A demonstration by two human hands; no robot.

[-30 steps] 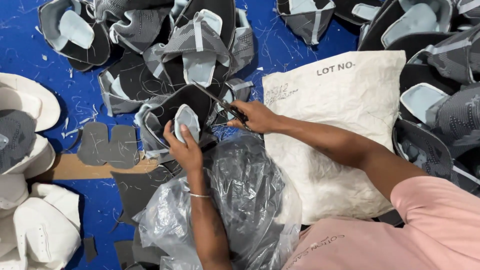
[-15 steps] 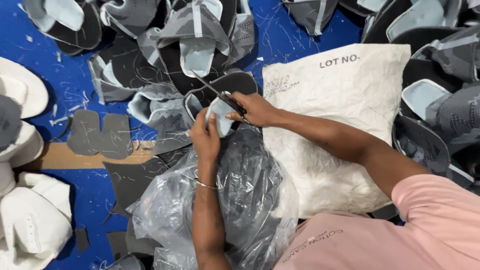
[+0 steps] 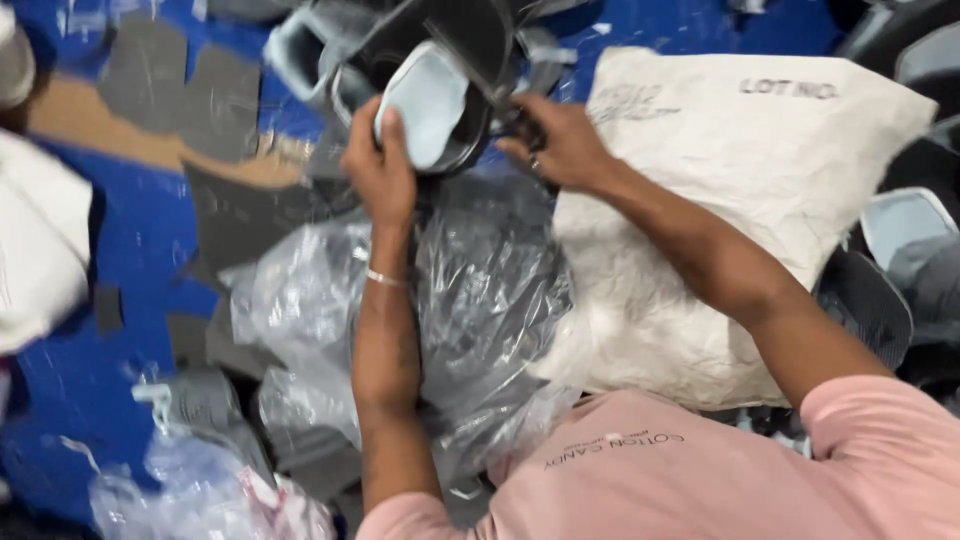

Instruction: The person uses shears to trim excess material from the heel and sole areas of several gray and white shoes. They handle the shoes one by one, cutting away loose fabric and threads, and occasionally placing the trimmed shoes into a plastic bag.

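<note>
My left hand grips a black shoe upper with a pale blue lining, thumb and fingers wrapped round its lower edge. My right hand is closed on a small dark cutting tool, probably scissors, whose tip touches the right side of the upper. Both forearms reach over a crumpled clear plastic bag holding dark pieces. The tool's blades are mostly hidden by my fingers and by blur.
A white crumpled paper sack lies under my right forearm. Grey cut pieces and brown card lie on the blue floor at the left, beside white material. More black and blue uppers are piled at the right.
The view has come closer and shifted. Both hands stay on the upper, and the left hand's grip has turned it so that the blue lining faces me.
</note>
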